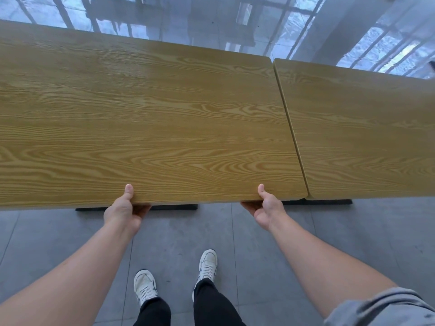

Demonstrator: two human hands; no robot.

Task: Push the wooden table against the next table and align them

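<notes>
A long wooden table (pixel 146 118) with light oak grain fills the left and middle of the head view. A second wooden table (pixel 362 137) of the same finish stands to its right, with only a thin dark seam between the two tops. My left hand (pixel 124 211) grips the near edge of the left table, thumb on top and fingers curled underneath. My right hand (pixel 264 208) grips the same edge close to its right corner, in the same way. The near edges of both tops look roughly level.
Black flat table feet (pixel 169 207) show under the near edges on a grey tiled floor (pixel 58 234). My two white shoes (pixel 207 264) stand just behind the table. Beyond the tables lies a glossy floor reflecting window frames.
</notes>
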